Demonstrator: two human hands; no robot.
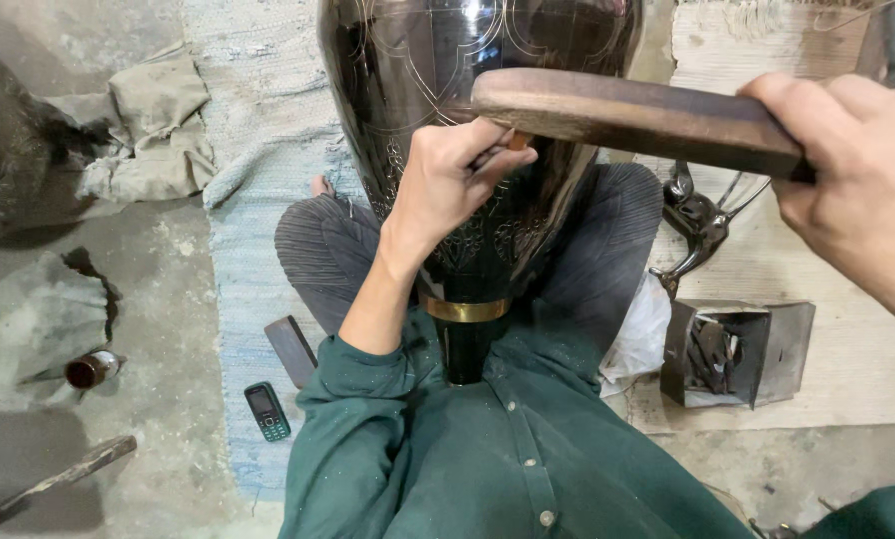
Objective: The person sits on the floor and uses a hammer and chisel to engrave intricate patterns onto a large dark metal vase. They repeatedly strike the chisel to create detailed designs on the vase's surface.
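Your left hand (447, 180) is pinching a small chisel (512, 142) against the big dark vase (467, 60) lying between your knees. Your right hand (857, 170) is squeezing shut around a wooden mallet (637, 115). The mallet is lying sideways, its far end sitting just above the chisel top

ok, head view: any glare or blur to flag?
Head view: bright glare streaks on the glossy dark vase; the right hand and wooden mallet sit close to the lens, slightly soft; left hand on the vase is sharp; wide-angle stretch at the edges.
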